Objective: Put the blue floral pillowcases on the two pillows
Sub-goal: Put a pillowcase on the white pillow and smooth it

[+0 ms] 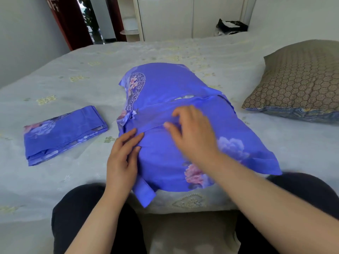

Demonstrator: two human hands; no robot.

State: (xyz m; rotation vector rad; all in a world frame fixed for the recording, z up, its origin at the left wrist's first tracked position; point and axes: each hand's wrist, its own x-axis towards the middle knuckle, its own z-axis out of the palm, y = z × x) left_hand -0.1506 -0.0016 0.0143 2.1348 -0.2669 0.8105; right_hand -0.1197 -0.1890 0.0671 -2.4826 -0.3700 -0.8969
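Bed: wide, covered with a pale grey sheet that carries faint yellow-green flower prints; everything here lies on it.
Covered pillow: in the middle of the bed, near its front edge, plump inside a blue floral pillowcase with pink and pale blossoms and an ornate panel at the far left; a fold runs across the middle where the flap overlaps, and a small pale gap shows at that seam.
Bare pillow: well to the right, brown with a honeycomb pattern and a blue patterned border along its near edge, apart from the covered one.
Folded pillowcase: to the left, flat, folded into a rectangle, same blue floral cloth, apart from the covered pillow.
Left hand: flat on the left edge of the covered pillow, fingers straight and together, pressing the cloth.
Right hand: blurred, over the fold, fingers spread and bent at the cloth; I cannot tell if it grasps anything.
Room: pale walls, a white cupboard behind the bed, a dark red doorframe at left, a black bag by the far edge.
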